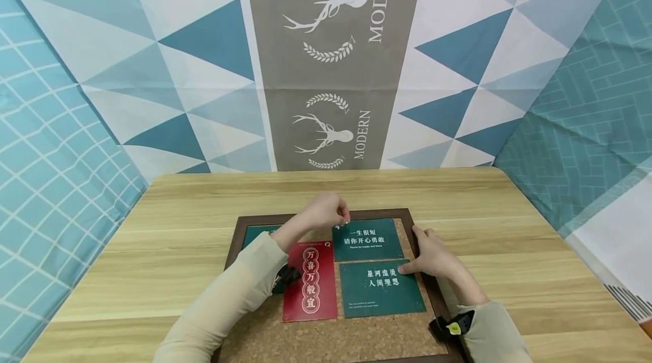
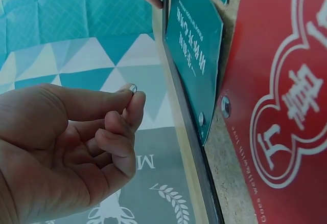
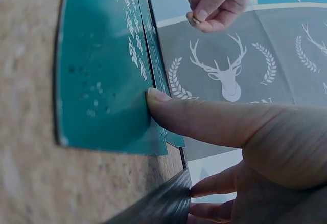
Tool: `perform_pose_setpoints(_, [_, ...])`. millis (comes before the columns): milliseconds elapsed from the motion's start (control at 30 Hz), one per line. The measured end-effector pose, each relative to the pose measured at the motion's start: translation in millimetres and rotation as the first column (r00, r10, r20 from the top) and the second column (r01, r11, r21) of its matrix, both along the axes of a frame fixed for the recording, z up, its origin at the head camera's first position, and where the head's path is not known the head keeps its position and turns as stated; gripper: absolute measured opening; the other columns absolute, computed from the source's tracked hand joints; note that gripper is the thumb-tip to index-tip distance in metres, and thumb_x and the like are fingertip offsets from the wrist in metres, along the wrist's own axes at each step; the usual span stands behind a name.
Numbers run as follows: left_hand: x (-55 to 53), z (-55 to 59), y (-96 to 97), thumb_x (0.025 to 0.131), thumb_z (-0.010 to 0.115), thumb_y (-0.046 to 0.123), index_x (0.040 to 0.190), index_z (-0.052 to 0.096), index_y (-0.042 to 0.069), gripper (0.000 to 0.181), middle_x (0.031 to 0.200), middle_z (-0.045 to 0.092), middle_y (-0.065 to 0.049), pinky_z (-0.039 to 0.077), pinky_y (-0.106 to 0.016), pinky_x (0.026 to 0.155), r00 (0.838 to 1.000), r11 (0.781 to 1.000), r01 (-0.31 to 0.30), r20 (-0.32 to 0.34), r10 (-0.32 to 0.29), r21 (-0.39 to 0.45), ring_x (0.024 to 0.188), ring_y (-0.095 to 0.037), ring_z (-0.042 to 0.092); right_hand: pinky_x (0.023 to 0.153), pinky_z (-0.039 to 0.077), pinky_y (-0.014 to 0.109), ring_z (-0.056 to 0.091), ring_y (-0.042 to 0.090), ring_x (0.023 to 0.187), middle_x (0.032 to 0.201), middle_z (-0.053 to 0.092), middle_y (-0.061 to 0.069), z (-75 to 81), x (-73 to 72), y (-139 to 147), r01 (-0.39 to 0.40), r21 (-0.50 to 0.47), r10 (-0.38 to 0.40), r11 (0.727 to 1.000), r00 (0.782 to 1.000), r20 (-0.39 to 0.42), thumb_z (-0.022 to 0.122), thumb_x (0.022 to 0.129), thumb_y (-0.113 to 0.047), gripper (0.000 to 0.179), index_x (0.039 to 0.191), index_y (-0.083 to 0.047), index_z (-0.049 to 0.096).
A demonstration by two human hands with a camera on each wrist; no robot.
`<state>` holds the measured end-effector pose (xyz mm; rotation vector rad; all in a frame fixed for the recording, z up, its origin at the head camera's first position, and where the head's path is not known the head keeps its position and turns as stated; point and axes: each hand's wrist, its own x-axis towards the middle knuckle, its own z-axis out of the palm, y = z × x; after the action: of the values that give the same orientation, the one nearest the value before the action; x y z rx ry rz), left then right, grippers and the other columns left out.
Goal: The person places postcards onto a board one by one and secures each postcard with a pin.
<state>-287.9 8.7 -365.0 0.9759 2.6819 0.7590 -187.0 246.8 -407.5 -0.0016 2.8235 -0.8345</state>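
My left hand (image 1: 326, 211) pinches a small silver thumbtack (image 2: 133, 88) between thumb and forefinger, above the top edge of the upper green card (image 1: 367, 238). That card has a tack in its top left corner. My right hand (image 1: 433, 252) holds the right side of the framed corkboard (image 1: 326, 343), its thumb on the lower green card (image 3: 107, 81) and its other fingers against the frame's outer edge. Left of the green cards is a red card (image 1: 311, 281) with white characters, a silver tack (image 2: 226, 106) at its top.
Another green card (image 1: 254, 233) at the board's left is mostly hidden by my left arm. The corkboard's dark brown frame (image 1: 402, 214) lies on a wood-grain table (image 1: 127, 272). Behind hangs a patterned cloth (image 1: 331, 68) with deer heads.
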Motion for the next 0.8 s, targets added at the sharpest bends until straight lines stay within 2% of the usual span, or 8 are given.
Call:
perform_pose_setpoints(100, [3.0,-2.6,-2.7,0.081,0.064,0.004,0.074,0.069,0.003,0.008,0.068,0.061,0.001,0.039,-0.021,0.057,1.000,1.000,0.020,0.015,-0.020,0.001,0.061,-0.010,0.049,0.079,0.043,0.053,0.041,0.048,0.110,0.129,0.027,0.038,0.1,-0.2,-0.4,-0.001,0.003,0.001,1.000,1.000,0.000,0.082,0.064,-0.033,0.109,0.139,0.011,0.017])
perform_pose_setpoints(300, [12.6,-5.2,-7.0,0.083,0.063,0.006,0.075,0.069,0.003,0.010,0.069,0.060,0.002,0.040,-0.022,0.056,0.998,1.000,0.024,0.063,-0.025,0.010,0.060,-0.010,0.049,0.081,0.043,0.053,0.040,0.048,0.110,0.130,0.026,0.037,0.0,0.2,-1.0,0.002,-0.007,-0.002,1.000,1.000,0.004,0.082,0.064,-0.031,0.108,0.139,0.011,0.017])
perform_pose_setpoints(500, [20.3,-9.5,-10.4,0.084,0.060,0.004,0.076,0.069,0.003,0.012,0.067,0.062,-0.003,0.035,-0.020,0.048,0.991,0.997,0.083,0.109,-0.083,0.003,0.051,-0.008,0.043,0.081,0.043,0.053,0.040,0.048,0.111,0.130,0.027,0.038,-1.0,0.1,-1.2,0.002,-0.002,-0.002,1.000,1.000,0.003,0.082,0.064,-0.031,0.108,0.139,0.011,0.017])
perform_pose_setpoints(633, [25.5,-10.3,-10.8,0.084,0.060,0.004,0.074,0.069,0.005,0.013,0.066,0.062,0.000,0.034,-0.020,0.048,0.983,0.993,0.114,0.150,-0.107,-0.035,0.051,-0.007,0.041,0.081,0.042,0.053,0.039,0.049,0.111,0.131,0.026,0.038,-1.7,0.3,-1.0,0.000,-0.001,0.000,1.000,1.000,0.001,0.082,0.064,-0.031,0.108,0.139,0.011,0.017])
perform_pose_setpoints(800, [33.4,-9.8,-10.4,0.083,0.062,0.006,0.071,0.068,0.007,0.014,0.064,0.060,0.004,0.034,-0.020,0.051,0.980,0.990,0.124,0.168,-0.110,-0.075,0.054,-0.008,0.042,0.082,0.042,0.054,0.038,0.049,0.113,0.132,0.024,0.038,-1.7,0.8,-0.6,-0.002,-0.006,0.002,1.000,1.000,0.002,0.081,0.066,-0.030,0.107,0.139,0.011,0.016])
